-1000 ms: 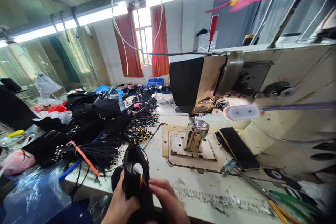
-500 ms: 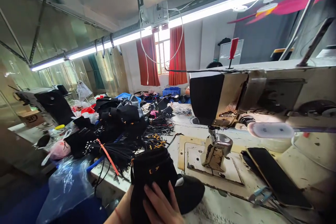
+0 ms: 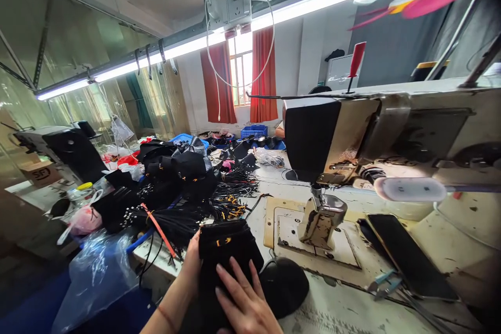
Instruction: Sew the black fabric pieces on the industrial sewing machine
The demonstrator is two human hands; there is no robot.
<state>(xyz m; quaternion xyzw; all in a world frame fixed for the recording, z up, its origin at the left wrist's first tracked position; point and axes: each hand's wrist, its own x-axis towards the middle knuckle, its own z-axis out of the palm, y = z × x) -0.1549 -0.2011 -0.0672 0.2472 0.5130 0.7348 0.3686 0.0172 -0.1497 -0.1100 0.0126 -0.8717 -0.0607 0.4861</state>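
Observation:
A black boot upper [image 3: 230, 255] with a strap and a small gold buckle stands at the front edge of the sewing machine table. My left hand [image 3: 190, 261] grips its left side near the top edge, part of the fingers hidden behind the black material. Across the front, below the buckle, lies my right hand [image 3: 246, 297] with its fingers spread and pressed to the surface. A rounded black toe-shaped piece [image 3: 285, 284] rests just right of my right hand; whether it joins the upper, I cannot tell.
The post-bed sewing machine [image 3: 313, 141] stands at right, its post [image 3: 323, 222] rising from the plate. Right of that lie a phone [image 3: 410, 255] and thread snips [image 3: 385, 284]. Black straps [image 3: 172, 227] and more black uppers [image 3: 183, 167] pile up at left, beside a plastic bag [image 3: 97, 271].
My left hand has moved up along the upper's left edge and shows more. The upper has turned slightly, while my right hand stays spread on its front. The camera view has shifted a little.

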